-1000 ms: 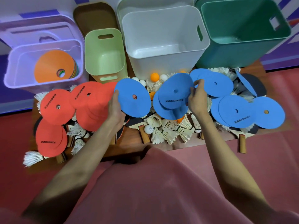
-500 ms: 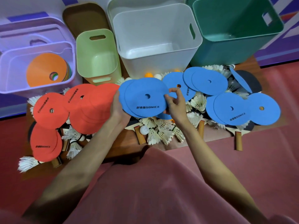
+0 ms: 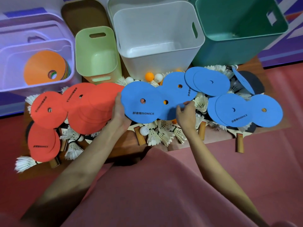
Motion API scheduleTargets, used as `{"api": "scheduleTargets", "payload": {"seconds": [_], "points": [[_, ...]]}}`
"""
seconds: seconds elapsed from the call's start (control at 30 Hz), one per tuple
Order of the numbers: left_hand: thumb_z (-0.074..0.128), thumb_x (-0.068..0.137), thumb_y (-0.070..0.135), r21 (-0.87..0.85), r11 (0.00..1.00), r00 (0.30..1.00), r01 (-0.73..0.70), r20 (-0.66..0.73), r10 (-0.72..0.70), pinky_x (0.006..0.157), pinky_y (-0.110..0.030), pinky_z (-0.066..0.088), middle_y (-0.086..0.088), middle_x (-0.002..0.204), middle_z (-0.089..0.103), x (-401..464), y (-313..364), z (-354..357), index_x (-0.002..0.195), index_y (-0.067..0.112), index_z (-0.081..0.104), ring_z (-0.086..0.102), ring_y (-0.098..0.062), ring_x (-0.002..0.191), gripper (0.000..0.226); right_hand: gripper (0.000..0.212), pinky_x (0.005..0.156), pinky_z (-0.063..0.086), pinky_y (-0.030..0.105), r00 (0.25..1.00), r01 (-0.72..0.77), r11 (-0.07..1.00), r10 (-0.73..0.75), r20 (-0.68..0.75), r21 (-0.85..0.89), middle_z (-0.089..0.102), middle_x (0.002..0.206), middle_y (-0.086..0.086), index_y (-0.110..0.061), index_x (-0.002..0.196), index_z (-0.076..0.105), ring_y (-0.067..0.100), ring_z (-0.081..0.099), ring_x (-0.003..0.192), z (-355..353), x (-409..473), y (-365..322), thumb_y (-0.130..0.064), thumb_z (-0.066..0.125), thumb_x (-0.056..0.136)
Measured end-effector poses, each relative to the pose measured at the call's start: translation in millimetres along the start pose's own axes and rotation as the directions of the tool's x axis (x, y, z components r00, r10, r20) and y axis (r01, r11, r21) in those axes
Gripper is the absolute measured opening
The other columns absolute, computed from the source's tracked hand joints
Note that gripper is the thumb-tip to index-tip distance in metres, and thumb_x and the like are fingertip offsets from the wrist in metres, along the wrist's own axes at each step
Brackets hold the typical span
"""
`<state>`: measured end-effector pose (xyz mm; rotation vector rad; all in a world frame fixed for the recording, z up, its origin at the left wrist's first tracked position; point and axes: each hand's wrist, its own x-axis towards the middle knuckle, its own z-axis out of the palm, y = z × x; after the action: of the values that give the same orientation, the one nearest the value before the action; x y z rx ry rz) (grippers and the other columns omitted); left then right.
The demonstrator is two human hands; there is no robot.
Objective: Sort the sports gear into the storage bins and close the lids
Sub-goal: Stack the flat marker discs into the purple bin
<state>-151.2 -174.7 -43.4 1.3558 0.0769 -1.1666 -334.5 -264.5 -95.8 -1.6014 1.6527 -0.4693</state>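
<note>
Gripping blue discs (image 3: 139,107) in the left hand (image 3: 120,112).
Right hand (image 3: 186,115), fingers loosely curled, touches their near edge above shuttlecocks (image 3: 161,132); red floor (image 3: 270,153).

Left hand (image 3: 120,112) holds a blue disc (image 3: 141,104); right hand (image 3: 186,114) touches overlapping blue discs (image 3: 173,95).

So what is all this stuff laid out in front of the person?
Blue discs: several, blue, centre and right of the pile
Red discs: several, red, left of the pile
Orange disc: on a stack in the lilac bin
Green bin, white bin, teal bin: one each, open, behind the pile
Shuttlecocks: many, white, scattered
Balls: few, orange and white
Paddles: several, wooden handles
Left hand: holds a blue disc
Right hand: at the blue discs
</note>
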Motion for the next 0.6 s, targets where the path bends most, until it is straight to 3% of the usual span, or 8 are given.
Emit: {"api": "scheduleTargets", "payload": {"seconds": [0.1, 0.17, 0.23, 0.3, 0.4, 0.5, 0.57, 0.6], "points": [[0.030, 0.101, 0.043, -0.009, 1.000, 1.000, -0.007, -0.017, 0.007, 0.069, -0.031, 0.053, 0.001, 0.094, 0.072, 0.5, 0.1, -1.7, 0.097, 0.022, 0.065, 0.068, -0.017, 0.082, 0.041, 0.043, 0.080, 0.039, 0.036, 0.999, -0.039, 0.982, 0.039, -0.004, -0.183, 0.046, 0.121, 0.026, 0.008, 0.118, 0.042, 0.036, 0.046, 0.110, 1.8, -3.3, 7.4, -0.022, 0.058, 0.092], [0.028, 0.102, 0.045, -0.007, 1.000, 1.000, -0.016, -0.021, 0.016, 0.068, -0.030, 0.053, 0.002, 0.095, 0.073, -0.2, -0.8, -2.3, 0.100, 0.023, 0.065, 0.068, -0.015, 0.083, 0.043, 0.044, 0.088, 0.037, 0.036, 0.998, -0.045, 0.980, 0.051, 0.026, -0.196, 0.045, 0.122, 0.027, 0.009, 0.118, 0.045, 0.037, 0.040, 0.116, 3.5, -2.6, 9.8, -0.023, 0.059, 0.091], [0.026, 0.102, 0.046, -0.005, 1.000, 0.999, -0.023, -0.035, 0.023, 0.071, -0.031, 0.053, 0.000, 0.103, 0.071, -1.6, -0.5, -2.6, 0.107, 0.023, 0.063, 0.067, -0.016, 0.088, 0.045, 0.041, 0.087, 0.034, 0.033, 0.997, -0.056, 0.988, 0.063, 0.046, -0.146, 0.047, 0.121, 0.024, 0.007, 0.115, 0.048, 0.035, 0.038, 0.115, 5.7, 0.0, 12.6, -0.023, 0.061, 0.089], [0.025, 0.102, 0.048, -0.013, 1.000, 0.999, -0.024, -0.042, 0.023, 0.078, -0.035, 0.054, -0.002, 0.112, 0.069, -2.3, 1.0, -3.9, 0.112, 0.022, 0.062, 0.066, -0.019, 0.097, 0.046, 0.033, 0.080, 0.032, 0.028, 0.998, -0.051, 0.997, 0.052, 0.023, -0.054, 0.049, 0.114, 0.019, 0.003, 0.106, 0.048, 0.030, 0.040, 0.109, 5.3, 2.1, 13.0, -0.020, 0.063, 0.088], [0.027, 0.101, 0.048, -0.005, 0.999, 0.997, -0.036, -0.069, 0.036, 0.090, -0.042, 0.051, -0.006, 0.119, 0.067, -3.7, 2.4, -7.6, 0.112, 0.022, 0.062, 0.064, -0.024, 0.107, 0.045, 0.019, 0.068, 0.033, 0.032, 0.997, 0.057, 0.994, -0.062, 0.047, 0.096, 0.046, 0.088, 0.009, -0.007, 0.093, 0.037, 0.019, 0.043, 0.079, 0.8, 2.4, 6.9, -0.009, 0.056, 0.091], [0.030, 0.099, 0.053, -0.022, 0.999, 0.993, -0.040, -0.108, 0.037, 0.096, -0.045, 0.049, -0.005, 0.119, 0.068, -1.7, 2.2, -16.4, 0.116, 0.022, 0.063, 0.063, -0.026, 0.111, 0.048, 0.012, 0.052, 0.039, 0.028, 0.978, 0.165, 0.965, -0.187, 0.094, 0.204, 0.052, 0.071, 0.014, -0.010, 0.098, 0.031, 0.020, 0.050, 0.058, -5.2, 1.3, -1.6, -0.002, 0.040, 0.096], [0.030, 0.098, 0.055, -0.021, 0.999, 0.990, -0.041, -0.137, 0.038, 0.097, -0.048, 0.049, -0.004, 0.118, 0.068, 0.2, 2.4, -23.1, 0.120, 0.021, 0.062, 0.064, -0.027, 0.110, 0.052, 0.015, 0.045, 0.041, 0.022, 0.966, 0.238, 0.930, -0.256, 0.029, 0.280, 0.053, 0.065, 0.015, -0.013, 0.104, 0.031, 0.024, 0.052, 0.053, -8.4, -2.6, -8.1, 0.000, 0.035, 0.097], [0.030, 0.098, 0.055, -0.026, 0.999, 0.988, -0.043, -0.150, 0.038, 0.096, -0.049, 0.050, -0.004, 0.118, 0.068, 1.2, 2.5, -26.2, 0.122, 0.021, 0.062, 0.064, -0.028, 0.110, 0.052, 0.016, 0.044, 0.041, 0.025, 0.962, 0.267, 0.913, -0.273, -0.025, 0.308, 0.051, 0.063, 0.013, -0.015, 0.106, 0.031, 0.026, 0.051, 0.052, -9.8, -5.2, -12.0, -0.001, 0.034, 0.098]]}}
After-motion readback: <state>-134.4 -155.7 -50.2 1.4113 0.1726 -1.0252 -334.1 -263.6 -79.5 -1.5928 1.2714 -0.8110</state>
